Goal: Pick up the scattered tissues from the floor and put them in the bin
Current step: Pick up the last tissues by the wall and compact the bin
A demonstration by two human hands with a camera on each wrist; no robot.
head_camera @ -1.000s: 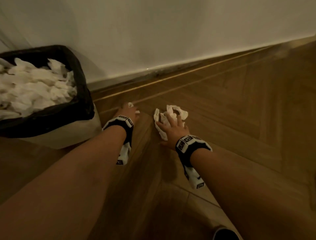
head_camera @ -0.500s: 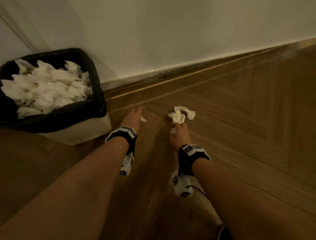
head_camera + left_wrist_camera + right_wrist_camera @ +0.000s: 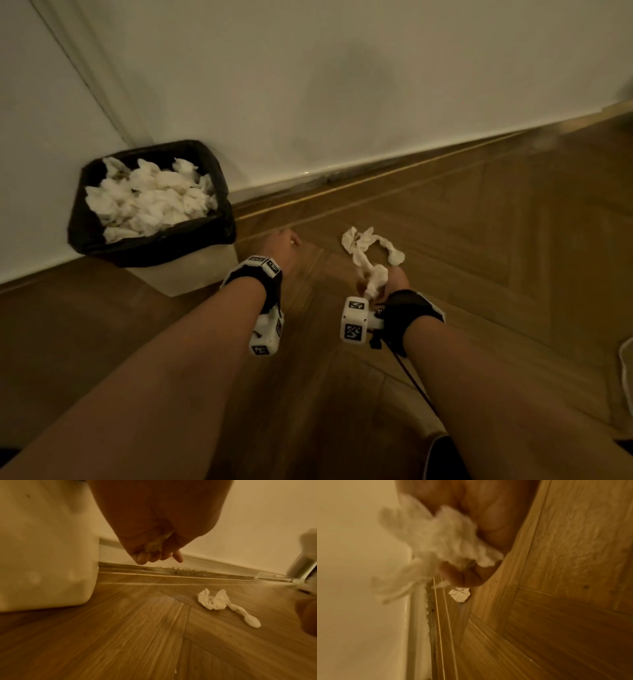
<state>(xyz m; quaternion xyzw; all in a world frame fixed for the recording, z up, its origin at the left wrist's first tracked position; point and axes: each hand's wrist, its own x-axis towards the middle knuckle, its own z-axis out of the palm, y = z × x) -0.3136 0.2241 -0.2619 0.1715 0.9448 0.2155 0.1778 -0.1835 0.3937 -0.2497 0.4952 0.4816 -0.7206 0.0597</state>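
Your right hand (image 3: pixel 383 284) is curled round a crumpled wad of tissue (image 3: pixel 436 536), fingers wrapped over it with loose white ends spilling out past the thumb; your left hand (image 3: pixel 281 248) is closed too, and the left wrist view shows a small scrap of tissue (image 3: pixel 155 545) tucked inside the curled fingers (image 3: pixel 142 559). One more piece, a twisted tissue (image 3: pixel 221 601), lies on the wooden floor (image 3: pixel 479 257) just ahead of your right hand and near the skirting; from the head view I cannot tell whether its nearest end is already caught in your right-hand wad or only lies against it. Off to your left, the bin (image 3: pixel 154 246) with its black liner stands in the corner, close beside your left hand, heaped with white tissues to about the rim. Expect this paper to weigh almost nothing, crush at a touch and tear if you drag it by a thin twisted tail (that ropey end looks the weakest part), so I would gather the floor piece at its bunched, fuller end. Given how full the bin looks, I would set the tissues down onto the heap, since tossed pieces could roll off.
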